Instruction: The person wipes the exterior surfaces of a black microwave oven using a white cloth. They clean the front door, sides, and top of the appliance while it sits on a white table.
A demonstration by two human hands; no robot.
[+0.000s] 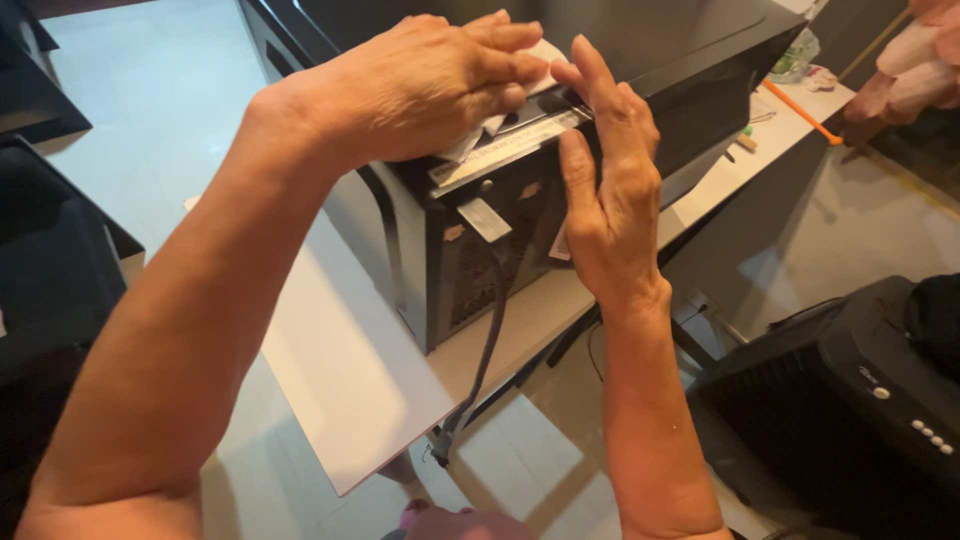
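Note:
A black computer case [490,250] stands on a white table [350,390], its vented back panel facing me. My left hand [420,85] lies over the case's top rear edge and presses a white cloth or paper [480,135] against it. My right hand [610,190] rests flat on the rear corner beside it, fingers spread and pointing up, holding nothing. White stickers [483,218] are stuck on the back panel. A grey cable [490,340] hangs from the panel down past the table's edge.
A black appliance with a row of small buttons [860,410] stands on the floor at the lower right. An orange stick [800,112] and small items lie at the table's far end. Dark furniture [50,240] stands at the left. A pink object [915,70] fills the upper right corner.

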